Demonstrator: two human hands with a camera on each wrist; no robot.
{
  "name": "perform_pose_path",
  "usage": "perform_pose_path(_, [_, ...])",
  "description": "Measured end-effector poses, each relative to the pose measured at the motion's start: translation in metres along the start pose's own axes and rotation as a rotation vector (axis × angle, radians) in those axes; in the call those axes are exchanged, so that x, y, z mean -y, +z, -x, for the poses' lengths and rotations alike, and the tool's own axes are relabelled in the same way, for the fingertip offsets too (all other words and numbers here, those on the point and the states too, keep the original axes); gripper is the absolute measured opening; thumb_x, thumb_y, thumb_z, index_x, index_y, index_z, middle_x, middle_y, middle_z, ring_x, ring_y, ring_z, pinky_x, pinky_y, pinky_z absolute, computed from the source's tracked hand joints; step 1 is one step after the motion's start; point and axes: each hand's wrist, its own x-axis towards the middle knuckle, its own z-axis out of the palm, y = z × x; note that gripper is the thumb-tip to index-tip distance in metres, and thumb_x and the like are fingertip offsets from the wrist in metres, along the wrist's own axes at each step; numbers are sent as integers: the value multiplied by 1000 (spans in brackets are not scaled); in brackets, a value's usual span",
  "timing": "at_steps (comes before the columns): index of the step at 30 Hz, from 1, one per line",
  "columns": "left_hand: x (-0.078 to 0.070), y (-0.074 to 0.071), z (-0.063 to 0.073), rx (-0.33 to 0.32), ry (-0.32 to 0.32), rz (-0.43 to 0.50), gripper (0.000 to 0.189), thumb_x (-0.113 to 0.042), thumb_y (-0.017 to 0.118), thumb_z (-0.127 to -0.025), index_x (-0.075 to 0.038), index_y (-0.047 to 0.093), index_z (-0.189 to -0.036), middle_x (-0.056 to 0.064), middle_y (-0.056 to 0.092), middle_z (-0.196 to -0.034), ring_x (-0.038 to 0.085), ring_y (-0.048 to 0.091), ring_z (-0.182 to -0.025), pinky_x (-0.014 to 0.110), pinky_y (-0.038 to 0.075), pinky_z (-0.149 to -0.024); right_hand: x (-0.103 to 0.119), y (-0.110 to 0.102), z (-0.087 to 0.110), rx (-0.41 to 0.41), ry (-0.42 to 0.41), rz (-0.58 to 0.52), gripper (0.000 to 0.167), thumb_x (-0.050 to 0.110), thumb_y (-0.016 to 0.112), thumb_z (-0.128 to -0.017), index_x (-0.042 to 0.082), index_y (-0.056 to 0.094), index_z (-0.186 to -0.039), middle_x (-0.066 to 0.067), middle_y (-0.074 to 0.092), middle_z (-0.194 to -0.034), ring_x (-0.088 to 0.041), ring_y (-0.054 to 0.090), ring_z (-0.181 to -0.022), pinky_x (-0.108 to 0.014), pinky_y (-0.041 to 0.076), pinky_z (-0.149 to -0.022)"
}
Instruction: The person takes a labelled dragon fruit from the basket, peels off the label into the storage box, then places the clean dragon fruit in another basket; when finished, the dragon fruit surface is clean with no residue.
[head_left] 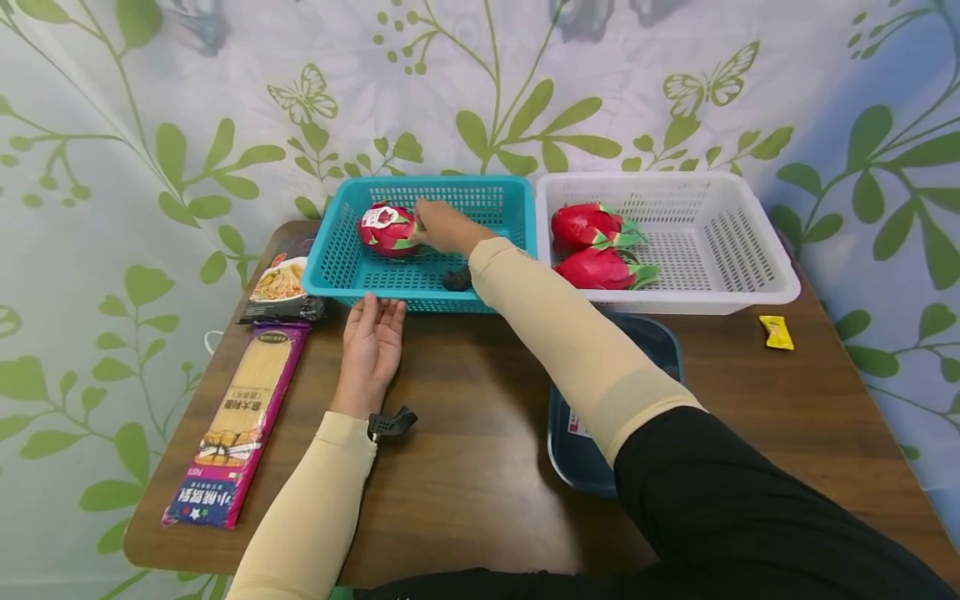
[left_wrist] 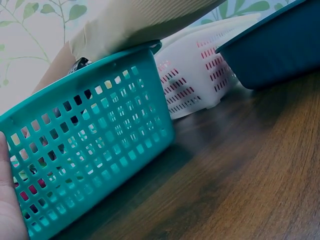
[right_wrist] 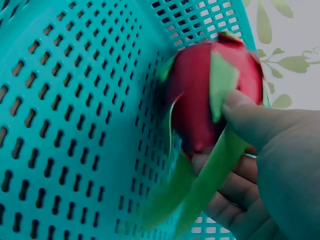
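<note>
A red dragon fruit with a white label lies in the left part of the teal basket. My right hand reaches into this basket and grips the fruit at its leafy end. In the right wrist view, thumb and fingers close round the dragon fruit, and its long green leaves trail below. My left hand, palm turned up, touches the basket's front side with extended fingers. Part of that left hand shows beside the basket wall in the left wrist view.
Two more dragon fruits lie in a white basket to the right. A dark blue tray sits partly under my right arm. Pasta and a black food packet lie left; a yellow wrapped sweet lies right.
</note>
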Motion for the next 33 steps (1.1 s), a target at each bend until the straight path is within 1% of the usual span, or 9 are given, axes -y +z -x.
perform_pose_path(2, [0,0,0,-3,-1,1,23,-14,61,-107,2,48,-118,17,57,-104,26,65,-97,37,56,-97,-2,1,0,-6,15,-9,30,32,55,-111,5,47,-122,-11,55,-102,-21,51,-85,-32,42,-74])
perform_pose_path(7, [0,1,0,0,-7,-14,17,-15,61,-106,-1,53,-113,15,59,-103,24,66,-96,37,56,-97,-2,0,1,-86,38,-61,33,32,47,-114,2,46,-128,-13,53,-101,-21,49,-81,-33,41,-72])
perform_pose_path(10, [-1,2,0,3,-14,-21,20,-16,61,-106,-1,52,-115,15,58,-104,24,66,-97,37,55,-98,0,-1,2,-115,42,-81,34,32,45,-115,2,46,-129,-13,53,-101,-21,49,-80,-33,41,-72])
perform_pose_path(16, [-2,1,3,-13,-28,-14,28,-16,63,-105,1,49,-122,16,56,-108,24,65,-98,38,53,-101,3,-6,6,-132,67,-100,31,34,44,-114,4,45,-123,-13,53,-98,-21,49,-77,-32,41,-69])
perform_pose_path(20, [-3,1,4,-20,-20,-22,28,-17,62,-106,1,49,-123,15,58,-106,23,66,-97,37,53,-100,6,-14,12,-151,97,-90,38,35,46,-114,2,45,-131,-12,56,-99,-21,52,-77,-32,43,-69])
perform_pose_path(22, [-3,1,4,-20,-17,-20,27,-17,62,-106,1,49,-121,14,59,-103,23,66,-96,37,54,-99,5,-19,18,-164,97,-97,40,35,48,-114,1,44,-135,-12,56,-102,-21,54,-78,-31,45,-70])
perform_pose_path(26, [-3,1,4,-4,-13,-5,23,-16,61,-106,0,50,-119,15,59,-104,24,66,-96,36,55,-98,9,-29,30,-199,42,-125,39,34,52,-112,1,46,-134,-11,58,-103,-21,56,-80,-30,46,-70])
perform_pose_path(29, [-3,1,4,1,-15,-1,28,-16,61,-106,2,48,-123,15,59,-105,24,67,-96,37,54,-99,14,-33,41,-216,-29,-145,37,33,55,-111,2,48,-130,-11,59,-105,-21,57,-83,-30,47,-71])
perform_pose_path(33, [-3,1,5,-5,-18,7,36,-16,63,-105,4,44,-129,16,58,-106,25,67,-96,38,54,-100,22,-37,61,-212,-129,-180,38,31,59,-110,1,50,-131,-10,60,-114,-19,58,-94,-28,50,-75])
